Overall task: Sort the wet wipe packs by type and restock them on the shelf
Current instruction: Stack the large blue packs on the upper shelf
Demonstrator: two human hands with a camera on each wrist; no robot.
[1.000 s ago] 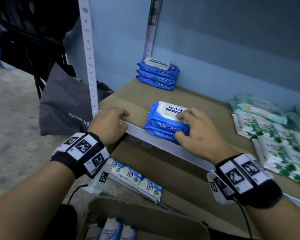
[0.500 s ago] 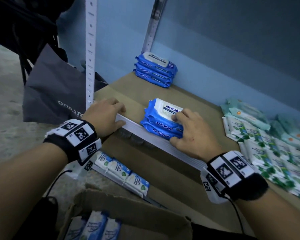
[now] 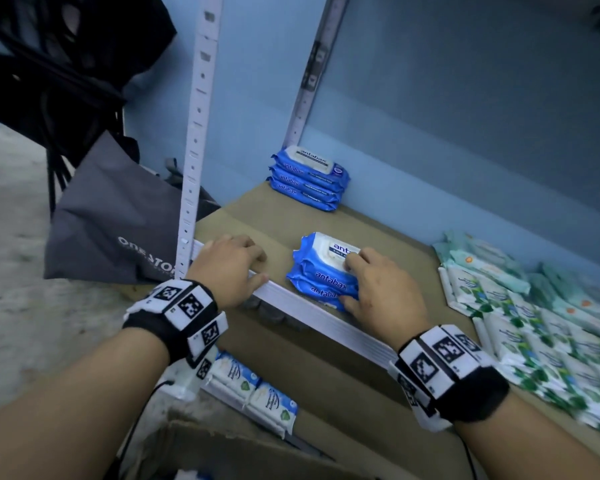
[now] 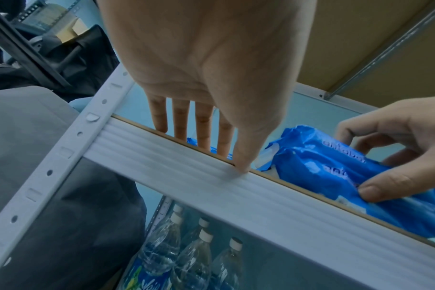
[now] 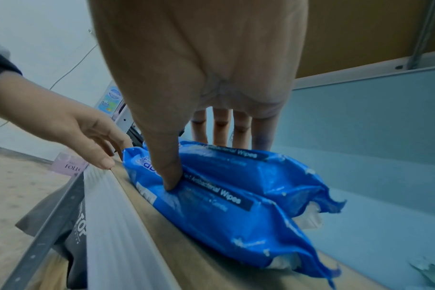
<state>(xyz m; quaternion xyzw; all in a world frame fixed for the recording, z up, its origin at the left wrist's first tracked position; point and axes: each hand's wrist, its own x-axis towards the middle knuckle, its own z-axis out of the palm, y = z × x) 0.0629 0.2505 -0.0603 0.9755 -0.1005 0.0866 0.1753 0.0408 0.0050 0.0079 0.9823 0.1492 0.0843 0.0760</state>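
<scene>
The right hand (image 3: pixel 383 289) lay on a small stack of blue antabax wipe packs (image 3: pixel 321 271) at the front edge of the shelf (image 3: pixel 312 308), its fingers (image 5: pixel 221 127) curled over the top pack and the thumb pressed into the near side between packs (a clamp from above and in front). The stack sat directly under that hand, its long axis running roughly along the shelf edge; the matching back stack of antabax packs (image 3: pixel 309 178) lay beyond it, near the rear wall and a little left, so a push away from the body would likely carry it there. The left hand (image 3: pixel 229 268) held nothing, fingers loosely bent over the shelf lip, thumb on the white rail, just beside the stack but apart from it. The green-and-white wipe packs (image 3: pixel 534 334) at right were blurred. How many packs the gripped stack held was hard to tell.
</scene>
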